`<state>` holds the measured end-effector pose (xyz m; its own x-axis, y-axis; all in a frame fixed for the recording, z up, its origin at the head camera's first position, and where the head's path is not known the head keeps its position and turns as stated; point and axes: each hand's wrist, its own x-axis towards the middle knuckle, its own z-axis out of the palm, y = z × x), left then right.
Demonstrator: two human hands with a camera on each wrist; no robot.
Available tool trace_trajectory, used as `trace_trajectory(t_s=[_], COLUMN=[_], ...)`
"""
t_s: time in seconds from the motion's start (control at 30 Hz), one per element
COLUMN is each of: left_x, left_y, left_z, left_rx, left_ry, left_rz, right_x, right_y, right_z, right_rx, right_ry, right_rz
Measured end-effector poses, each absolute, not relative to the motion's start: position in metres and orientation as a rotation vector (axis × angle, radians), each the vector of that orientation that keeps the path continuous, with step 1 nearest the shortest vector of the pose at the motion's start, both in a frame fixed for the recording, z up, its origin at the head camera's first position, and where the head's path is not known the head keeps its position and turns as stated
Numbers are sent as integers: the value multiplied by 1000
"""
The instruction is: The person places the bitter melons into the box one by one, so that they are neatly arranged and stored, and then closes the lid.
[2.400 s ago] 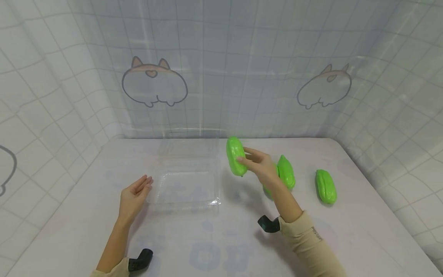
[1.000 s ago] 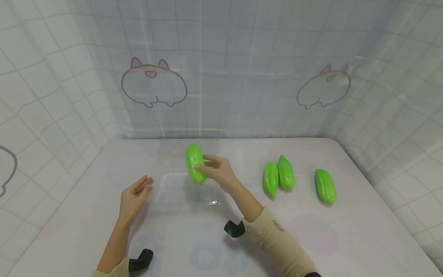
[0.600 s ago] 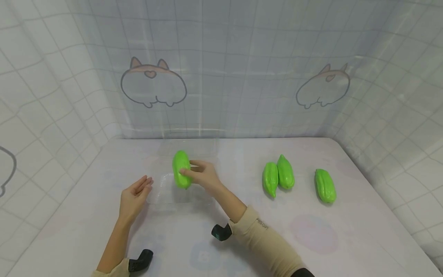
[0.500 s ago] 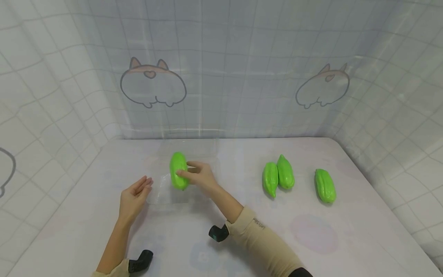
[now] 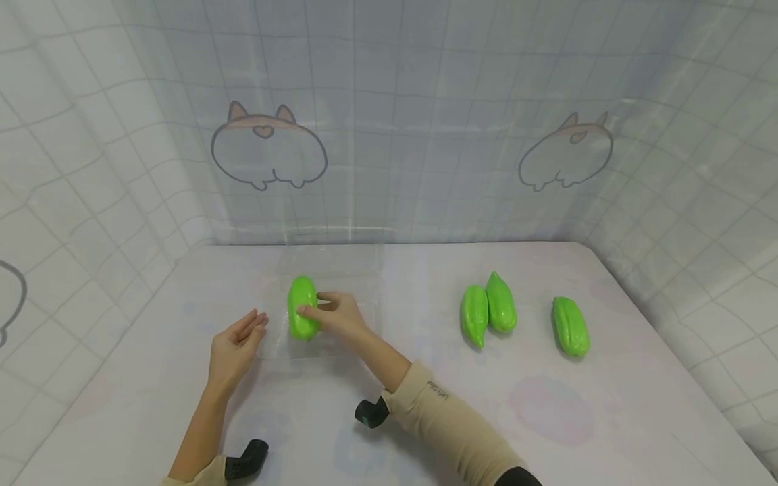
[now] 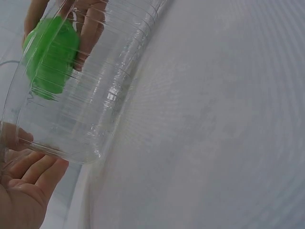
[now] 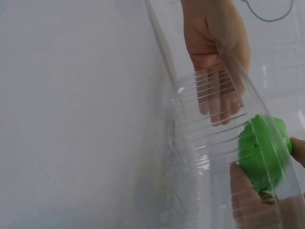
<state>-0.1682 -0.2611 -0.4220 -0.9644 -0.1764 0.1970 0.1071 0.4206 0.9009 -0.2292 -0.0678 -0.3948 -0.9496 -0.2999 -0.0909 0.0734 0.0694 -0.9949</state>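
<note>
One clear container, green vegetable partly inside, right fingers gripping

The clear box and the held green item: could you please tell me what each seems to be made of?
Box: probably thin, glossy plastic, as its ribbed walls are see-through with sharp glints. Green item: perhaps moulded plastic or coated foam; its skin looks glossy, evenly green.

The green piece in my right hand looks like smooth, glossy plastic. The box is clear, shiny plastic with ribbed walls. My right sleeve is matt cloth, the black wrist piece plastic by its look, and the backdrop has a slight sheen.
</note>
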Motion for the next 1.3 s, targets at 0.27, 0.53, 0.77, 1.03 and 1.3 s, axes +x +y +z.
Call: trace_trajectory(t_s=[0.27, 0.53, 0.77, 1.03, 1.3], left_x=[-168, -168, -168, -166, -167], left_y=[-262, -262, -261, -261, -260], left_z=[-425, -424, -424, -423, -424], left_rx=[23, 37, 38, 19, 30], left_ry=[-2388, -2414, -2395, -2394, -2373], left_rz=[-1575, -1549, -1560, -1595, -1581], right_x=[-228, -226, -224, -222, -220], right_y=[-80, -86, -93, -106, -113], right_z=[-399, -400, -399, -400, -400], right_rx=[-153, -141, -97, -77, -125], right_ry=[2094, 2177, 2239, 2383, 2437], right_rz=[-1915, -1789, -1626, -1335, -1247])
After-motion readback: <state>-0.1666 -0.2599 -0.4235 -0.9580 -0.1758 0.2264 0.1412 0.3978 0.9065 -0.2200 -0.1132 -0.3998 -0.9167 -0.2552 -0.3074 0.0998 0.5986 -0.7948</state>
